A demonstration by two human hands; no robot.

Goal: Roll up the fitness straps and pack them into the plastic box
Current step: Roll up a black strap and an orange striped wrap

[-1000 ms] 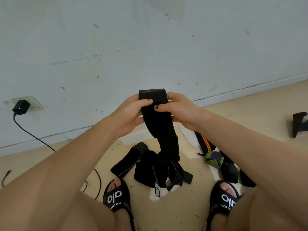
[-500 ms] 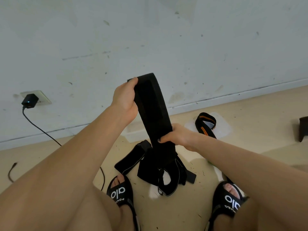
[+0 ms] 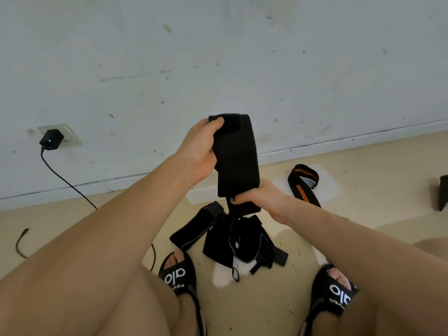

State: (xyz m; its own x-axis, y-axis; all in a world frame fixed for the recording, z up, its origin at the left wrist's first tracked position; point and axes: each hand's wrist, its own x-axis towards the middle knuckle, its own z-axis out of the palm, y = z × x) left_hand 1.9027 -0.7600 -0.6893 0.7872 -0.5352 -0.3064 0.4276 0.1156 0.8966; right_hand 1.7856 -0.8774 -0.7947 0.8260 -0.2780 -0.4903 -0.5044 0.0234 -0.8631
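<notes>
I hold a wide black fitness strap (image 3: 236, 156) upright and folded over in front of the wall. My left hand (image 3: 201, 149) grips its top end, thumb over the fold. My right hand (image 3: 259, 197) pinches its lower end. Below them a heap of black straps (image 3: 230, 241) lies on the floor between my feet. A black strap with orange stripes (image 3: 303, 183) rests on a clear plastic box part (image 3: 324, 187) to the right. A pale plastic box edge (image 3: 201, 194) shows behind my left hand, mostly hidden.
The white wall and its skirting run close behind. A black charger (image 3: 51, 139) sits in a wall socket at left, its cable trailing across the floor. My feet wear black sandals (image 3: 177, 275). A dark object (image 3: 443, 192) stands at the right edge.
The hands went from pinching the strap's top together to splitting apart. The left hand holds the upper end, the right slid down, and the hanging length is now folded up short.
</notes>
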